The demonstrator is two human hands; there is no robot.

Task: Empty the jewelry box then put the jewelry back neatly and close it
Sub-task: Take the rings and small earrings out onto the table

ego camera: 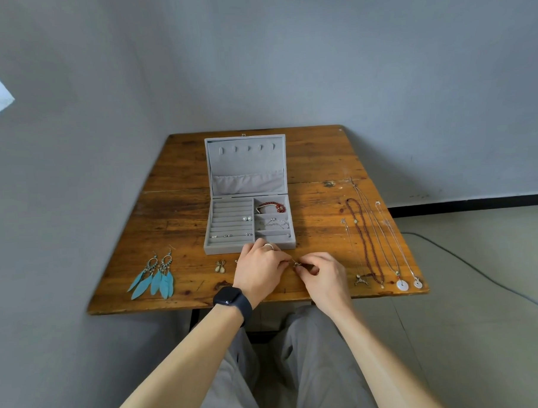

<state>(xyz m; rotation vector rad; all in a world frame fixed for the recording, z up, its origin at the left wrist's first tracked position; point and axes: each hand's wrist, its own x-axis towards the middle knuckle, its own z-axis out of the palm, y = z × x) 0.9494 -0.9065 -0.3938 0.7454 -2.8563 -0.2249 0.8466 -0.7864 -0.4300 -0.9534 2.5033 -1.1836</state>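
Fingers (312, 259) of the right hand (323, 277) pinch a small silvery metal piece (296, 265), probably an earring, though it is too small to be sure. The left hand (260, 272) curls its fingers onto the other end and grasps it too, tips partly hidden. Two hands on one tiny piece suggests fiddling with a clasp or back before storing it. It is held just in front of the grey velvet jewelry box (226, 248), low over the brown wooden desk (175, 214). The left wrist has a black smartwatch (232, 299), and one finger a silver ring (268, 246).

Front-left of the box is a pair of turquoise feather earrings (155, 278), laid side by side. Just in front of the box's left half is a small bronze drop earring pair (220, 266). Right of the box, well apart, a dark red beaded necklace (368, 242) and thin chains with white disc pendants (402, 285) are stretched out parallel, likely to keep them untangled.

Inside the box, white pearl studs (246, 218) sit in the left ring rolls. A red bead bracelet (272, 207) is in the far right compartment and a thin silver bangle (276, 223) in the next one nearer. The refill looks partway done. At the far side of the box the grey lid (246, 161) stands open with bare hooks, probably for the necklaces.
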